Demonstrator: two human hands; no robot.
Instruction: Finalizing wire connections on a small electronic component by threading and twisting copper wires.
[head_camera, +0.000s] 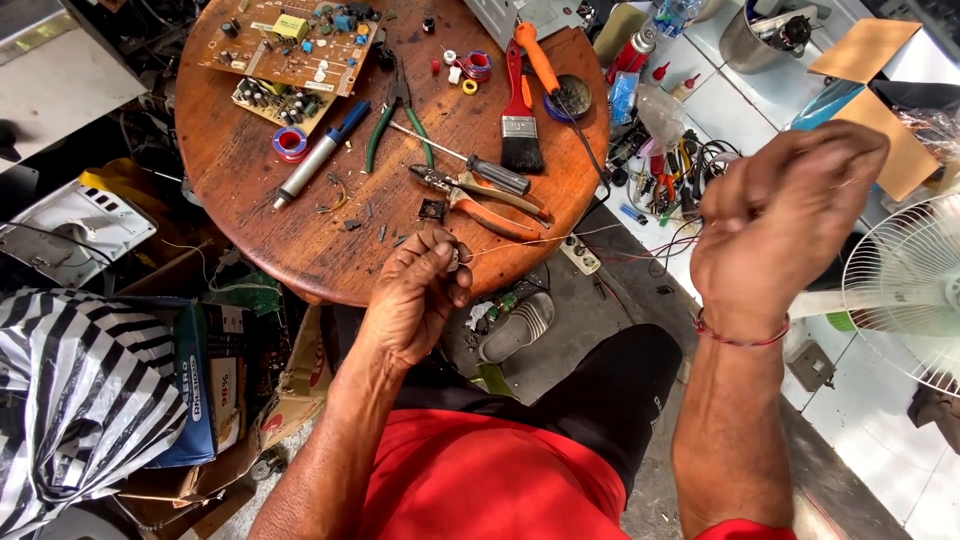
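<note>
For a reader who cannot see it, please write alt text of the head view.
Two bare hands stretch a thin wire between them, left hand near the round wooden table, right hand raised. On the table lie pliers, a screwdriver, a brush and circuit boards.

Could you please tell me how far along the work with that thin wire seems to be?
Done: tools lie out on the round table, with circuit boards. In hand: left hand pinches a small part, right hand pulls a thin wire taut between them. Left: the soldering iron lies unused.
</note>
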